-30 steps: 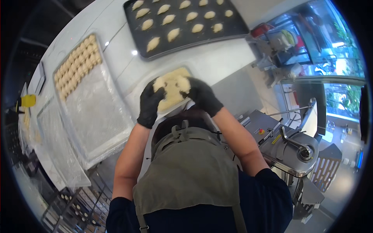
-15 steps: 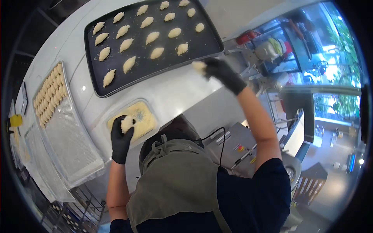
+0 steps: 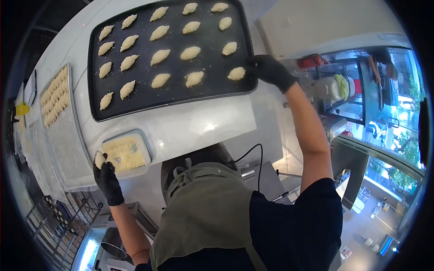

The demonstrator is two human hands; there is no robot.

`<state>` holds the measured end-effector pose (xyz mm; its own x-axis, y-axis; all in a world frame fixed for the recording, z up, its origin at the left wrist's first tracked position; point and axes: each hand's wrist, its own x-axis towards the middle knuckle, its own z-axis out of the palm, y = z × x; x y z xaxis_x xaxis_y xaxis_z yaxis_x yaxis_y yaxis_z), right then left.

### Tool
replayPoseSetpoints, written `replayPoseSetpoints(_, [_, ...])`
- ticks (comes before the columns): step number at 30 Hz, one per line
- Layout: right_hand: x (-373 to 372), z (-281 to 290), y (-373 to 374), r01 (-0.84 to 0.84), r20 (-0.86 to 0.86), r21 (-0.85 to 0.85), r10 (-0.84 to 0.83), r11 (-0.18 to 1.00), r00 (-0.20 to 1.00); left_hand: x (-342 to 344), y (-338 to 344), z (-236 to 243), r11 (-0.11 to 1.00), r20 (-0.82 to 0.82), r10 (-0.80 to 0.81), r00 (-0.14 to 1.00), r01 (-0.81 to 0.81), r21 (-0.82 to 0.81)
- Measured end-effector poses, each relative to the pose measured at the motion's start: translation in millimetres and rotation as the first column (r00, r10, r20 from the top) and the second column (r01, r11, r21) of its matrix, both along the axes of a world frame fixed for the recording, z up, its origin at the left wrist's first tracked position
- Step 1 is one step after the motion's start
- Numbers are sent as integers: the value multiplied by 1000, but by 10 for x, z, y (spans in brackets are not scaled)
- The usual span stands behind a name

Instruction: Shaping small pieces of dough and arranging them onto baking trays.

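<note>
Many dough pieces (image 3: pixel 160 57): spaced across black tray (image 3: pixel 144 100), presumably against sticking;
Left hand (image 3: pixel 109 181): grasping another piece (image 3: pixel 99 159) beside crumb tub (image 3: pixel 147 151);
Right hand (image 3: pixel 272 72): at tray's edge; grip unclear

left head-worn fisheye, looking steeply down from above; apron (image 3: pixel 203 207) close below, baking tray (image 3: pixel 144 97) farther ahead.

A white table (image 3: pixel 208 118) bears trays (image 3: pixel 175 67) and a tub (image 3: pixel 147 152)

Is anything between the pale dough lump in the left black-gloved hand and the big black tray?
Nothing visible: just white tabletop separates the pale dough lump from the nearest corner of the black rectangular tray. A rectangular crumb-filled container sits beside the left hand.
</note>
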<state>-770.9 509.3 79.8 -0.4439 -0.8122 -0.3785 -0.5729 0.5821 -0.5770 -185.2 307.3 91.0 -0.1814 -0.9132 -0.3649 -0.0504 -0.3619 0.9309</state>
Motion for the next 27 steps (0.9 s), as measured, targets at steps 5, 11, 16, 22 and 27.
replayPoseSetpoints(5, [150,-11,141,-98,-220,-239,44,966,974,255,-431,-16,976,-189,211,959,-216,-8])
replayPoseSetpoints(11, [252,-583,82,-416,-422,-367,249,832,871,-7,-872,-62,981,-304,116,946,-157,-112])
replayPoseSetpoints(16, [434,-89,-221,-414,-283,-547,305,728,909,12,-1259,-247,967,-400,194,896,-243,-73])
replayPoseSetpoints(22, [244,-489,237,348,-189,-294,-411,890,892,-422,-1988,-680,971,-434,142,889,-210,-114])
replayPoseSetpoints(27, [259,-792,303,421,-429,-225,-477,879,767,-802,-2127,-819,990,-376,132,917,-144,-2])
